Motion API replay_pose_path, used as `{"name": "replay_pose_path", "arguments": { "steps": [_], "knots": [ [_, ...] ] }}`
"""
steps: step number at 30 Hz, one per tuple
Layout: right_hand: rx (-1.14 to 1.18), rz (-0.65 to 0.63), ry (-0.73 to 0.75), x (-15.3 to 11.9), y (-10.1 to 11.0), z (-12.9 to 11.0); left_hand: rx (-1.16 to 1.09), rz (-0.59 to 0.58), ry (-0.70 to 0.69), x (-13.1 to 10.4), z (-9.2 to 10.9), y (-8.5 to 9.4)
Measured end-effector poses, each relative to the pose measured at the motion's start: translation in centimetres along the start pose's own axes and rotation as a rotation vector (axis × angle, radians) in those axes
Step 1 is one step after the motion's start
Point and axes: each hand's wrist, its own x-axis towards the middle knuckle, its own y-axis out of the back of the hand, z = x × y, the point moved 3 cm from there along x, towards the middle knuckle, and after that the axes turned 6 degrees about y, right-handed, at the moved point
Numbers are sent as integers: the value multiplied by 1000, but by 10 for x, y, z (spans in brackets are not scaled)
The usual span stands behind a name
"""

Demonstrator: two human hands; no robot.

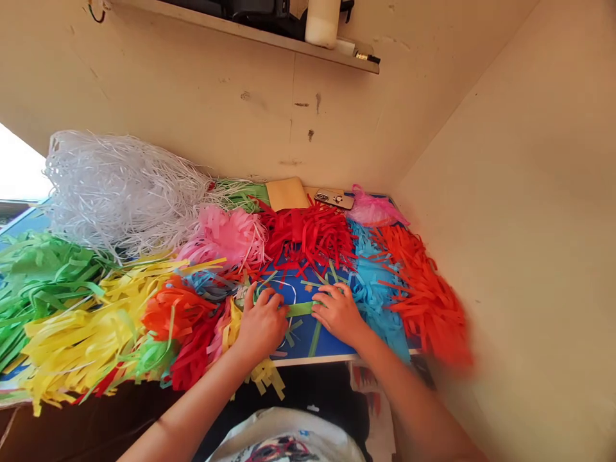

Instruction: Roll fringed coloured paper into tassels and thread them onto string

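Observation:
A light green fringed strip [301, 309] stretches between my two hands, low over the blue tabletop. My left hand [264, 321] grips its left end, with the fingers curled. At its right end, my right hand [339, 313] has its thumb and fingers closed on it. Loose green cut strips [315, 340] lie on the blue surface [301, 337] around the hands. A white cord [293, 292] curves behind the strip. To the left of my left hand sits a tasselled bundle in yellow, red and orange [180, 308].
Piles of fringed strips surround the work spot: yellow [96, 308], green [43, 276], pink [226, 234], red [310, 237], blue [378, 276] and orange-red [428, 295]. White shredded strands [120, 186] heap at back left. A phone [334, 197] lies by the wall, under a shelf [240, 29].

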Motion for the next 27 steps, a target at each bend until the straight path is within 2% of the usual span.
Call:
{"name": "replay_pose_path", "arguments": {
  "steps": [6, 13, 15, 19, 23, 27],
  "knots": [
    [75, -18, -68, 10, -1, 6, 33, 18, 50, -1, 8, -4],
    [-60, -146, 121, 18, 5, -2, 109, -25, -10, 0, 4, -5],
    [-51, -158, 118, 22, 5, -1, 98, -16, 0, 0, 2, -5],
    [-15, -93, -13, 29, 2, -9, 39, 11, 51, -1, 0, -7],
    [-76, -14, -29, 29, -15, -23, 5, 35, 47, -3, -3, -7],
    [-54, 9, -43, 15, -23, -10, -21, 48, 27, -7, -11, -7]
  ]
}}
